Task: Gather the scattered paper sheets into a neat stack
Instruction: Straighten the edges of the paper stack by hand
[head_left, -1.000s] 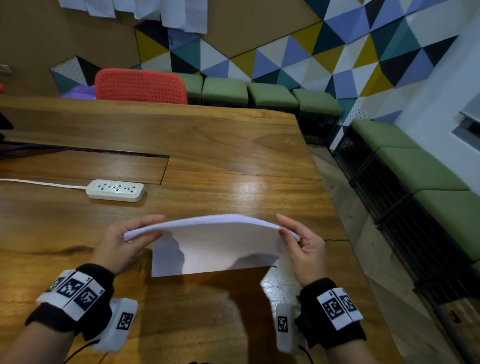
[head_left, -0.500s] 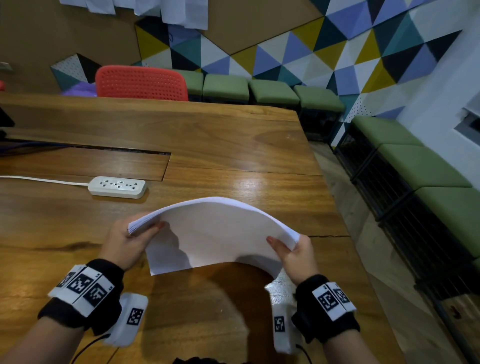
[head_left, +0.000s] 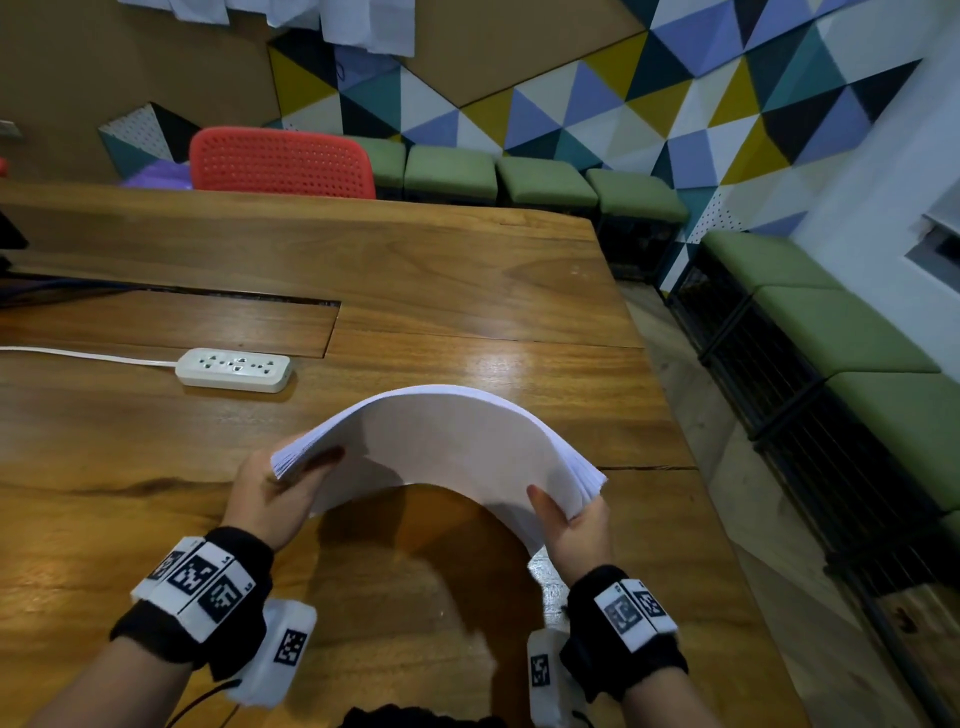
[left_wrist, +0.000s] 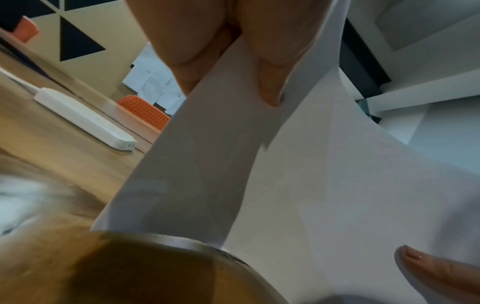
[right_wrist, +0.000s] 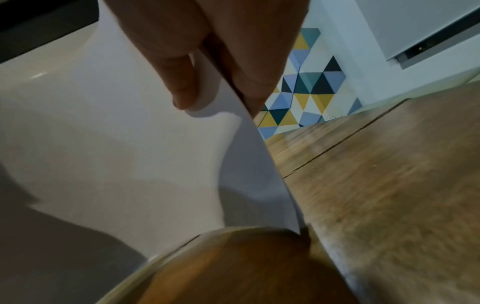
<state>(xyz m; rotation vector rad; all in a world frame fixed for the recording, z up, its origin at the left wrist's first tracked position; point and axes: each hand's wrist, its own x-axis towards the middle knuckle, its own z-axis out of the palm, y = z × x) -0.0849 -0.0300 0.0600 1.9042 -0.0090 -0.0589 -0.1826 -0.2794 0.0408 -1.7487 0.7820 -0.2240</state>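
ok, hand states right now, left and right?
Left hand: pinching the left end of the arched white paper stack.
Right hand: pinching its right end.

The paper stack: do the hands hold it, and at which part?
Yes. The left hand pinches the paper stack at its left end, the right hand at its right end.

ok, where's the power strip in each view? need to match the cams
Head: power strip on the table, left of centre, beyond the left hand.
Left wrist: power strip at left, beside the paper stack.
Right wrist: not in it.
Shared landmark: the paper stack.
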